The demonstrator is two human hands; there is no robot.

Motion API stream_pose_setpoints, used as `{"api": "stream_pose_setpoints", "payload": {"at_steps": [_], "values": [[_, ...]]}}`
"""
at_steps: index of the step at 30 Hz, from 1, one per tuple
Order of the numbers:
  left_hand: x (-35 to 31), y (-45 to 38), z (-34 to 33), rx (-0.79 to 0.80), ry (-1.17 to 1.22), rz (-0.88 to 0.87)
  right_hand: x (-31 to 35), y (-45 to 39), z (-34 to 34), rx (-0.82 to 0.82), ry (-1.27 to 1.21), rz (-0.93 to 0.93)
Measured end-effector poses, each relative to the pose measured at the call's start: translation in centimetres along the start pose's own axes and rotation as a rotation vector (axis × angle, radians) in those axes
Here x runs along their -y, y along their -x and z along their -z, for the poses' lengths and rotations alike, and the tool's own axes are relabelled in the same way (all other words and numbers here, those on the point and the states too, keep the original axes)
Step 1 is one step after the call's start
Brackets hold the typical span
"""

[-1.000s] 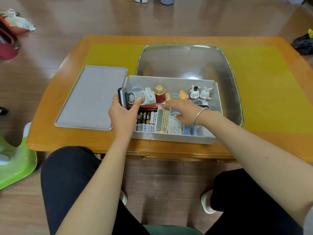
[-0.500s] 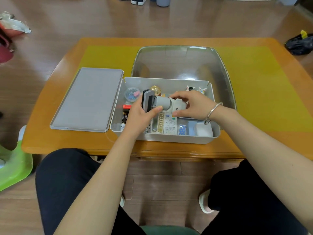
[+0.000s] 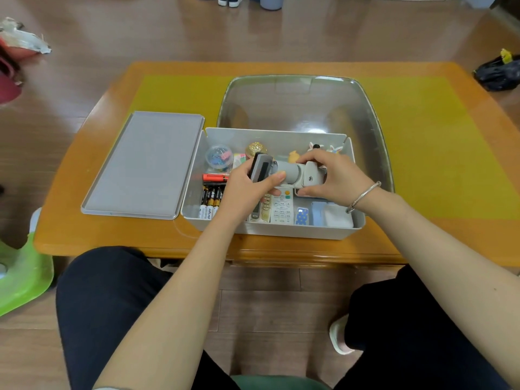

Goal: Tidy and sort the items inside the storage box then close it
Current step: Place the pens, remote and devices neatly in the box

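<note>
The white storage box [image 3: 281, 230] stands open on the table before me. Over its middle I hold a grey cylindrical gadget [image 3: 289, 172] with both hands: my left hand [image 3: 247, 190] grips its dark flat head end, my right hand [image 3: 334, 178] pinches its white base end. In the box lie batteries [image 3: 209, 199], a red marker [image 3: 215, 177], a tub of coloured clips [image 3: 219, 156], a gold-topped item [image 3: 256, 149], a white remote [image 3: 282, 208], a blue dotted item [image 3: 302, 216] and small rabbit figures [image 3: 323, 147], partly hidden by my hands.
The box's grey lid [image 3: 143, 164] lies flat to the left of the box. A large clear tub [image 3: 304, 105] stands behind the box. The orange table [image 3: 112, 235] carries a yellow mat [image 3: 436, 150]. A green stool [image 3: 19, 277] is on the floor at left.
The gadget was lifted from the box's back left corner and brought over its middle. My right hand moved from the remote area onto the gadget's base end.
</note>
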State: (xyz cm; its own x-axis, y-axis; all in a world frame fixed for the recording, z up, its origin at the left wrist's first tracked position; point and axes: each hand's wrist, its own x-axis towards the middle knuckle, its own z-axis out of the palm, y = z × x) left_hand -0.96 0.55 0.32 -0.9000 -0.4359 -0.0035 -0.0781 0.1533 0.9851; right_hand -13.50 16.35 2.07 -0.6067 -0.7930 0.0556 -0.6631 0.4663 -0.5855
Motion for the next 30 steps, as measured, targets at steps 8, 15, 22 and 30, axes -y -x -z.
{"api": "stream_pose_setpoints", "payload": {"at_steps": [8,15,22,30], "values": [[0.2,0.3,0.9,0.094,-0.109,-0.071,-1.2,0.3,0.6,0.122,-0.239,-0.073],[-0.1,0.0,0.7,0.117,-0.101,-0.077,-1.4,0.5,1.0,0.079,-0.259,-0.058],[-0.4,-1.1,-1.7,0.044,-0.046,0.039,-1.2,0.2,0.5,-0.008,0.411,0.093],[0.2,-1.6,-1.7,-0.080,0.077,0.124,-3.0,-0.1,1.1,-0.045,0.547,-0.062]]}}
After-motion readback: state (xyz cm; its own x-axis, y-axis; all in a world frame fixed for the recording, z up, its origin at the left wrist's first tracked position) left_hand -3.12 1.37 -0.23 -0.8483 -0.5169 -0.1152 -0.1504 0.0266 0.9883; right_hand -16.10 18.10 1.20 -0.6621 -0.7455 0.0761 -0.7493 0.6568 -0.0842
